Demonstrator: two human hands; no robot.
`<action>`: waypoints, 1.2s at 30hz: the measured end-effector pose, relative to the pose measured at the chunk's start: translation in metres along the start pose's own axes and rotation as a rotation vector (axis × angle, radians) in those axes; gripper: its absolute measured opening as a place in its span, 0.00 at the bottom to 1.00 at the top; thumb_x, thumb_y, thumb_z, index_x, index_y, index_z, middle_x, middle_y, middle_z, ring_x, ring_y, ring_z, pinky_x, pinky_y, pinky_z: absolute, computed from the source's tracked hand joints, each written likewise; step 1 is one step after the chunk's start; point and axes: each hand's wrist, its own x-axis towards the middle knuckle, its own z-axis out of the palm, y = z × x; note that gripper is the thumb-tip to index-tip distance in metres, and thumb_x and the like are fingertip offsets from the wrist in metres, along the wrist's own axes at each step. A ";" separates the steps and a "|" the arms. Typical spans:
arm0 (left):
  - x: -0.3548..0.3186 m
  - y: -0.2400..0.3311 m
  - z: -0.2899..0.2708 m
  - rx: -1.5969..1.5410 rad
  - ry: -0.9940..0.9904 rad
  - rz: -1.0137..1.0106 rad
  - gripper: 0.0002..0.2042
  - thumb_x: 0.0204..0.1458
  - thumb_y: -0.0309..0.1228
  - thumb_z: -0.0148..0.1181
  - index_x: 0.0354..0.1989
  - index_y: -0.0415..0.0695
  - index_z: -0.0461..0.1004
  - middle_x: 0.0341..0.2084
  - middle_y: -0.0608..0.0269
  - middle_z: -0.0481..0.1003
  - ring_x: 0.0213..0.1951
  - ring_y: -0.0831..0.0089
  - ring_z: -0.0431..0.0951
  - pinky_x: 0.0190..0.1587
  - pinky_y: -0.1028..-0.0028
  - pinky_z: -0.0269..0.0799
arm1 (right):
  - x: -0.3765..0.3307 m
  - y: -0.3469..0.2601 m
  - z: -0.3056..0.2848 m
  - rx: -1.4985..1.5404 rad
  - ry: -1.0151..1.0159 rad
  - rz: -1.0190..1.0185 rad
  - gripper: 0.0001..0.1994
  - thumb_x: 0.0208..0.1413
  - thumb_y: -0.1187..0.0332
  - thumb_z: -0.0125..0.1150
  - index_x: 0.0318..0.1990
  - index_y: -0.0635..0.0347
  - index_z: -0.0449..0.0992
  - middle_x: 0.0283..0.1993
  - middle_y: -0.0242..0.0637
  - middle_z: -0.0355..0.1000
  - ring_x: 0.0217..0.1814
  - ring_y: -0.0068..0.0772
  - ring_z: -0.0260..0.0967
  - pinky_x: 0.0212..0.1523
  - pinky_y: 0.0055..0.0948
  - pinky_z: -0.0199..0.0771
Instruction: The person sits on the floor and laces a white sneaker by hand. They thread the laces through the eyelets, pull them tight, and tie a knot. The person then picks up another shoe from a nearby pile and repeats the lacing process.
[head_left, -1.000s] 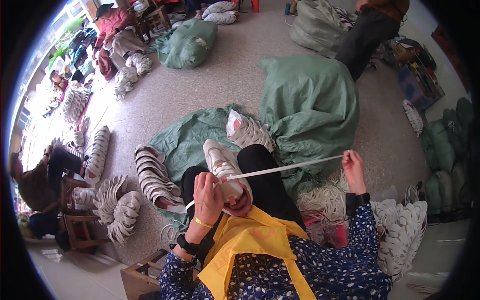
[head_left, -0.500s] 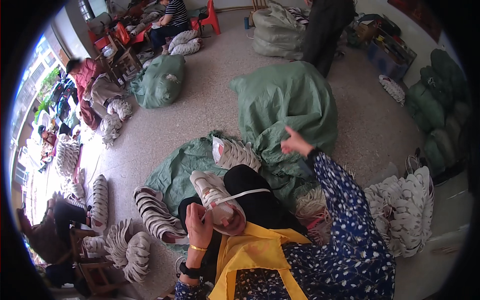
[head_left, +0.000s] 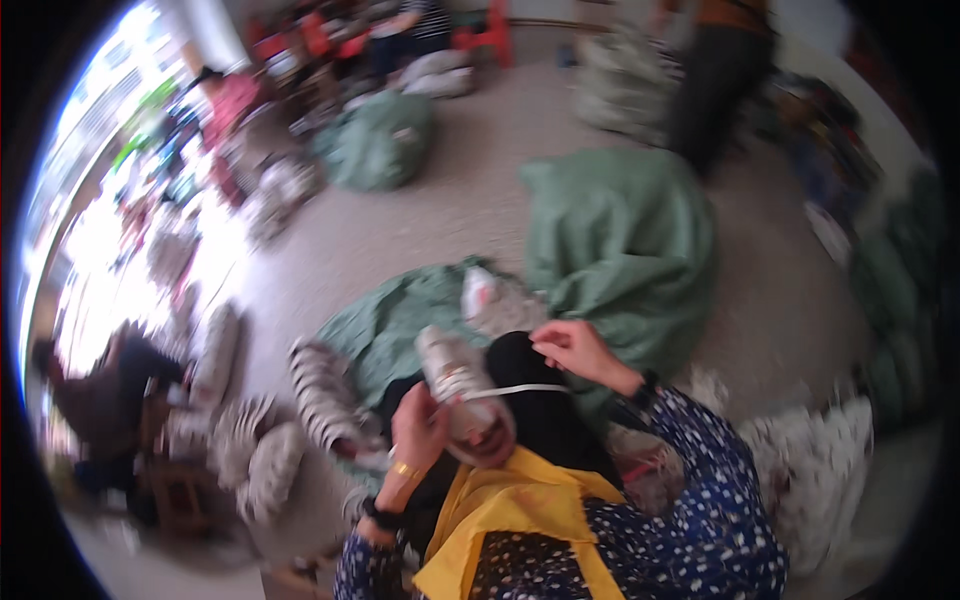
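Note:
A white shoe upper (head_left: 457, 370) with a pinkish inside lies across my lap between dark trouser legs. A white lace-like strip (head_left: 525, 387) runs from it over my right thigh. My left hand (head_left: 418, 428) is closed at the upper's left edge, its fingertips blurred. Above my right knee, my right hand (head_left: 580, 352) has thumb and fingers drawn together; whatever they pinch is too small to see. A yellow apron (head_left: 510, 510) covers my waist. Past my knees, a bundle of white uppers (head_left: 500, 305) rests on a flattened green sack (head_left: 385, 318).
A full green sack (head_left: 620, 225) stands ahead to the right. Nested white uppers lie left in a row (head_left: 325, 400) and a pile (head_left: 262, 455), with another heap (head_left: 815, 470) at right. One person (head_left: 722, 90) stands at the back; others sit along the left.
My right hand has come back from pointing over the green sack to above my knee, its fingers drawing in. The left hand stays by the upper. The whole view has shifted and blurred.

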 end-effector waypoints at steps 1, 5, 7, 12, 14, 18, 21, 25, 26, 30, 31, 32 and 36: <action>0.004 0.014 0.001 -0.027 0.032 -0.029 0.11 0.53 0.28 0.66 0.29 0.41 0.67 0.21 0.58 0.67 0.23 0.63 0.69 0.28 0.66 0.67 | -0.009 -0.028 0.019 -0.101 -0.030 -0.032 0.09 0.63 0.72 0.64 0.47 0.66 0.81 0.34 0.33 0.81 0.28 0.18 0.76 0.28 0.22 0.76; 0.009 0.000 0.011 -0.036 0.095 0.105 0.11 0.52 0.30 0.66 0.31 0.40 0.67 0.24 0.53 0.69 0.27 0.53 0.73 0.30 0.61 0.68 | -0.023 -0.056 0.064 -0.312 -0.098 -0.184 0.12 0.55 0.74 0.70 0.46 0.66 0.81 0.36 0.39 0.81 0.26 0.22 0.76 0.28 0.24 0.75; 0.004 -0.004 0.010 -0.040 0.080 0.114 0.11 0.51 0.29 0.66 0.32 0.40 0.67 0.24 0.53 0.70 0.28 0.51 0.74 0.31 0.61 0.68 | -0.024 -0.058 0.079 -0.400 -0.111 -0.278 0.11 0.53 0.74 0.71 0.43 0.65 0.81 0.34 0.40 0.80 0.25 0.26 0.74 0.27 0.26 0.74; -0.003 -0.005 0.007 -0.081 0.088 0.067 0.12 0.51 0.29 0.66 0.31 0.38 0.68 0.22 0.51 0.72 0.27 0.51 0.76 0.30 0.61 0.70 | -0.022 -0.060 0.083 -0.491 -0.120 -0.292 0.09 0.53 0.74 0.71 0.41 0.64 0.80 0.34 0.42 0.79 0.25 0.34 0.74 0.26 0.30 0.72; -0.002 -0.005 0.007 -0.112 0.085 0.033 0.11 0.52 0.29 0.66 0.32 0.38 0.68 0.22 0.51 0.72 0.26 0.53 0.75 0.30 0.63 0.70 | -0.024 -0.058 0.081 -0.481 -0.116 -0.284 0.08 0.54 0.74 0.70 0.41 0.64 0.80 0.35 0.43 0.79 0.27 0.35 0.76 0.27 0.31 0.73; 0.000 -0.004 0.007 -0.177 0.069 -0.035 0.10 0.54 0.28 0.65 0.33 0.38 0.69 0.20 0.55 0.72 0.23 0.64 0.75 0.28 0.67 0.70 | -0.032 -0.060 0.078 -0.488 -0.088 -0.265 0.06 0.56 0.75 0.67 0.40 0.65 0.80 0.35 0.43 0.80 0.30 0.40 0.78 0.28 0.33 0.75; 0.000 -0.007 0.009 -0.246 0.023 -0.110 0.09 0.56 0.27 0.65 0.34 0.39 0.70 0.20 0.59 0.72 0.22 0.74 0.72 0.27 0.71 0.69 | -0.035 -0.058 0.075 -0.529 -0.069 -0.287 0.04 0.57 0.76 0.65 0.39 0.65 0.80 0.34 0.45 0.79 0.33 0.46 0.79 0.32 0.36 0.76; -0.001 -0.009 0.008 -0.271 0.051 -0.121 0.05 0.57 0.24 0.61 0.33 0.40 0.70 0.20 0.69 0.68 0.25 0.85 0.68 0.28 0.76 0.68 | -0.031 -0.047 0.074 -0.510 -0.023 -0.384 0.02 0.57 0.77 0.63 0.36 0.65 0.79 0.34 0.48 0.78 0.37 0.53 0.77 0.37 0.41 0.76; 0.000 -0.011 0.007 -0.276 0.040 -0.121 0.04 0.57 0.23 0.59 0.33 0.40 0.70 0.21 0.71 0.66 0.27 0.86 0.66 0.28 0.77 0.67 | -0.030 -0.045 0.073 -0.520 -0.017 -0.395 0.02 0.57 0.77 0.63 0.36 0.65 0.79 0.34 0.47 0.78 0.37 0.53 0.77 0.37 0.41 0.76; 0.000 0.007 -0.014 -0.139 -0.040 0.083 0.04 0.53 0.22 0.60 0.34 0.38 0.70 0.24 0.56 0.70 0.27 0.66 0.73 0.32 0.68 0.72 | -0.032 -0.046 0.069 -0.519 -0.013 -0.391 0.01 0.58 0.77 0.63 0.36 0.65 0.78 0.33 0.47 0.77 0.35 0.52 0.77 0.34 0.39 0.75; 0.003 0.007 -0.017 -0.077 -0.052 0.162 0.05 0.53 0.23 0.60 0.34 0.38 0.70 0.26 0.53 0.71 0.28 0.58 0.76 0.33 0.65 0.72 | -0.032 -0.047 0.069 -0.525 -0.005 -0.377 0.01 0.58 0.76 0.63 0.36 0.64 0.78 0.33 0.46 0.77 0.35 0.51 0.77 0.34 0.39 0.75; 0.002 0.010 -0.020 -0.048 -0.073 0.172 0.06 0.53 0.23 0.61 0.34 0.38 0.70 0.28 0.52 0.71 0.31 0.53 0.76 0.34 0.63 0.72 | -0.032 -0.044 0.068 -0.516 0.007 -0.397 0.01 0.58 0.76 0.63 0.36 0.64 0.78 0.33 0.46 0.77 0.34 0.51 0.77 0.33 0.39 0.74; 0.000 0.013 -0.031 0.109 -0.122 0.217 0.05 0.55 0.23 0.60 0.34 0.39 0.69 0.28 0.52 0.68 0.33 0.48 0.74 0.34 0.58 0.69 | -0.030 -0.048 0.069 -0.537 -0.009 -0.383 0.02 0.57 0.76 0.64 0.36 0.64 0.77 0.33 0.46 0.76 0.35 0.53 0.76 0.34 0.42 0.75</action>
